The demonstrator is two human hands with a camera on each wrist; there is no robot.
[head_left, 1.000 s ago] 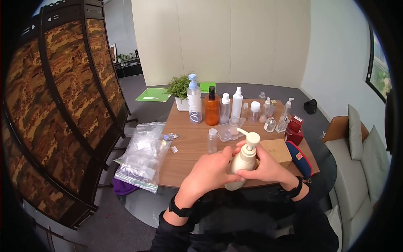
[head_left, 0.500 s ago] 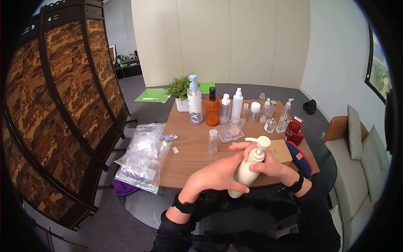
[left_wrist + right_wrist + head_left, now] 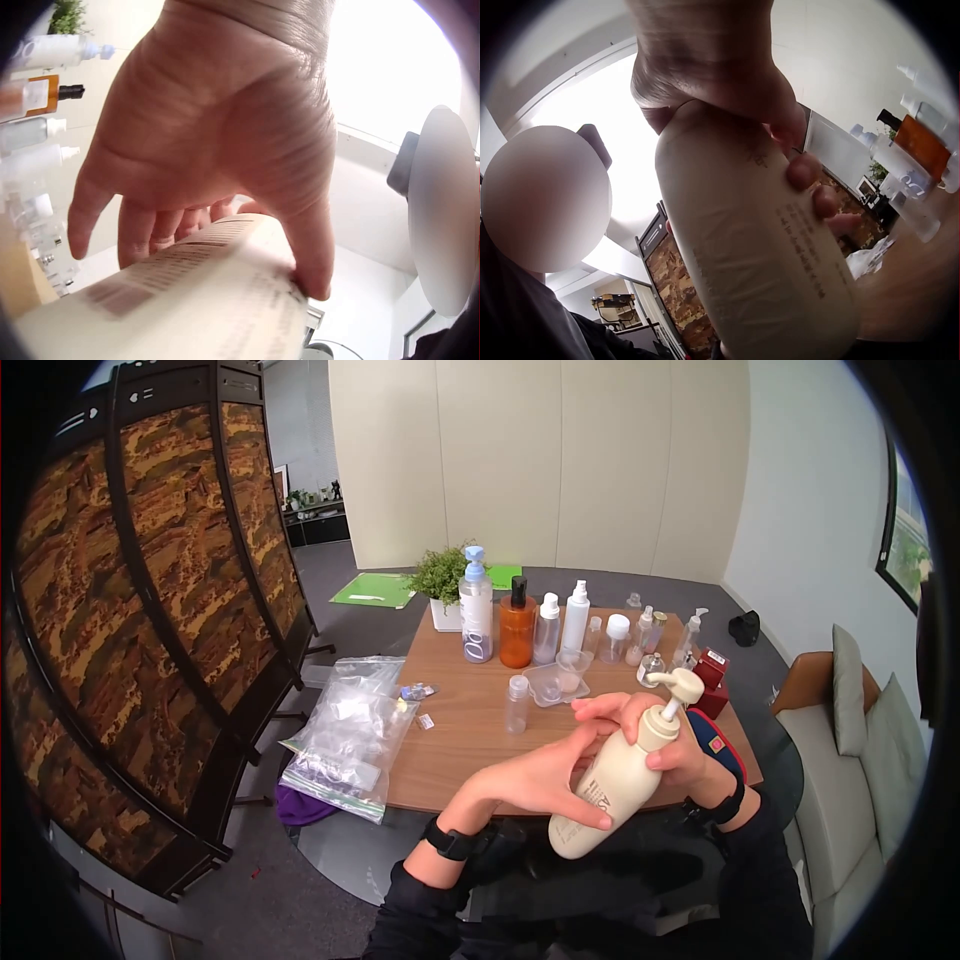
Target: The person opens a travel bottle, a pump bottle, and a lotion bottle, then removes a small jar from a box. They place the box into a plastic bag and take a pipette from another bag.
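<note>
A cream pump bottle (image 3: 615, 790) is held in front of me over the table's near edge, tilted with its pump head to the upper right. My right hand (image 3: 688, 755) grips it near the neck, just under the pump. Lower on the body, my left hand (image 3: 540, 775) holds it with the thumb in front and fingers behind. In the left wrist view, printed text shows on the bottle (image 3: 202, 285) between thumb and fingers. The right wrist view has the right fingers wrapped round its side (image 3: 750, 240). A small clear bottle (image 3: 516, 705) stands on the table.
Along the back of the wooden table (image 3: 450, 745) stand a blue-topped bottle (image 3: 477, 615), an amber bottle (image 3: 517, 630) and several smaller ones. A clear plastic tray (image 3: 555, 687) lies mid-table. Zip bags (image 3: 350, 725) hang over the left edge; a navy pouch (image 3: 715, 745) lies at right.
The pump bottle has moved right and tilted further, its base swinging to the lower left and its pump to the upper right. Both hands have gone with it, still gripping.
</note>
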